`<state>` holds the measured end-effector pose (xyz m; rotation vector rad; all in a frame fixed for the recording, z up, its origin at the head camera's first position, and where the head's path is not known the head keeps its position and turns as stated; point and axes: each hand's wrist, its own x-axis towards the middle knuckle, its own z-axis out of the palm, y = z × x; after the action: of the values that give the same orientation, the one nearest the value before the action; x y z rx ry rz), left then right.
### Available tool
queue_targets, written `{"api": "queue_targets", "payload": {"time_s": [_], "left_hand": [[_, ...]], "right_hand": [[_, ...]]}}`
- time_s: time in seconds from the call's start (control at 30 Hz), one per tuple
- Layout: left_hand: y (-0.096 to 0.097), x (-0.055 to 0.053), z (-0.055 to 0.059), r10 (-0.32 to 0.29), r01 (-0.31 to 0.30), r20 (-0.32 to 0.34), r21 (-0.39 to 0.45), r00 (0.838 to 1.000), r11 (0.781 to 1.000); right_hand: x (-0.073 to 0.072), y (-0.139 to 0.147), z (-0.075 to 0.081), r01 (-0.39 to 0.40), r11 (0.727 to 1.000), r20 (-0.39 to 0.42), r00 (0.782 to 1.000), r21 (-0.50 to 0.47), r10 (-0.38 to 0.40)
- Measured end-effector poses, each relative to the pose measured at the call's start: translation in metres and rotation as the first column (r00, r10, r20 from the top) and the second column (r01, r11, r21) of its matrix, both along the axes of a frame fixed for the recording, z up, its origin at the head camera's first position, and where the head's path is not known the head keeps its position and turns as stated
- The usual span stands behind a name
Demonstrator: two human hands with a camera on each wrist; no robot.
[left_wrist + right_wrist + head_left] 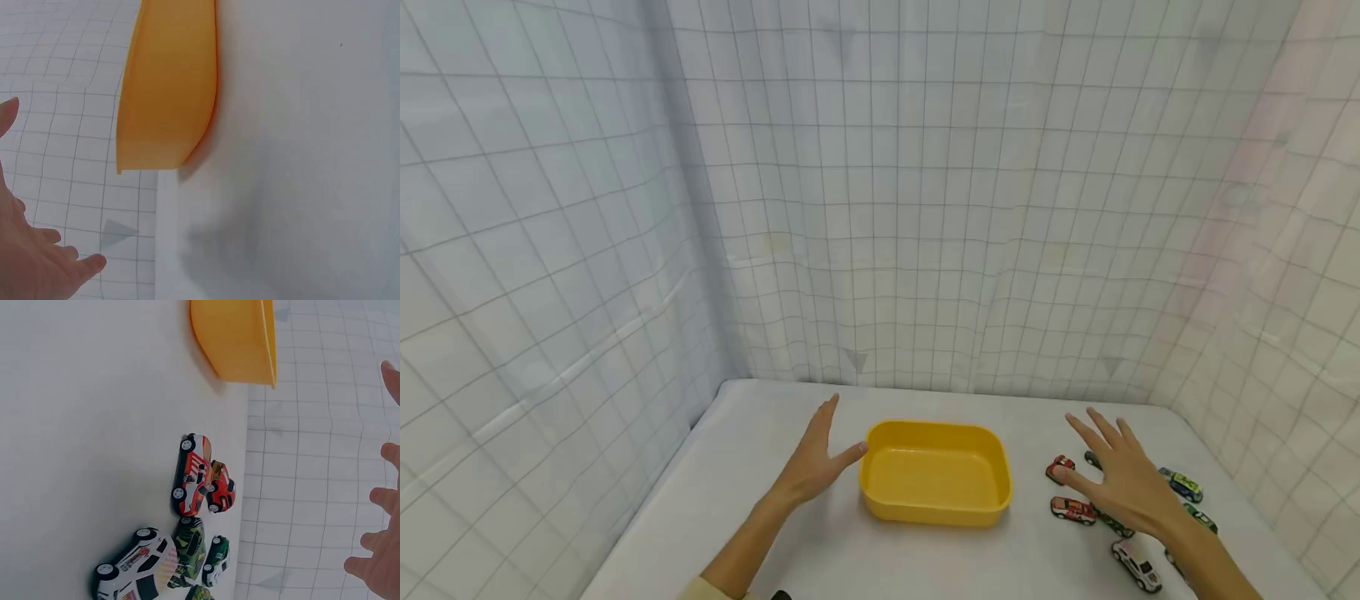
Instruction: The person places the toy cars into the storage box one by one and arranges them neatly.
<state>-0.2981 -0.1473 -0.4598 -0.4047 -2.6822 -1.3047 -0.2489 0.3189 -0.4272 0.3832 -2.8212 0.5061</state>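
Grid-patterned white curtains back your white table. On it sits the yellow tray, with toy cars clustered to its right. Your left hand and right hand hover either side, fingers extended, holding nothing. You seem poised before a grasp; lifting a car would call for a right-hand pinch.

the tray looks smooth plastic, the toy cars glossy.

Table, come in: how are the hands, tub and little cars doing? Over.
Left hand holds nothing, beside yellow tub. Right hand likewise, raised near toy cars. Tub upright, nothing inside. No obstacle seen between tub and cars.
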Motion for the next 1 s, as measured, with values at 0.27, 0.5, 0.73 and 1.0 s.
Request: {"api": "queue_targets", "payload": {"time_s": [0.27,0.5,0.73,1.0], "left_hand": [[0.027,0.011,-0.018,-0.049,-0.015,0.210,0.291,0.976,0.957],[0.042,0.025,-0.034,-0.068,-0.071,0.302,0.427,0.951,0.902],[0.044,0.031,-0.048,-0.075,-0.132,0.347,0.536,0.935,0.834],[0.044,0.036,-0.061,-0.180,-0.076,0.301,0.676,0.937,0.733]], "right_hand": [[0.020,0.018,-0.013,-0.012,0.993,0.021,1.000,-0.118,0.015],[0.037,0.028,-0.027,0.015,0.988,0.071,0.997,-0.154,-0.004],[0.048,0.042,-0.043,0.097,0.989,0.202,0.977,-0.111,-0.073],[0.048,0.055,-0.062,0.150,0.984,0.378,0.920,-0.094,-0.104]]}}
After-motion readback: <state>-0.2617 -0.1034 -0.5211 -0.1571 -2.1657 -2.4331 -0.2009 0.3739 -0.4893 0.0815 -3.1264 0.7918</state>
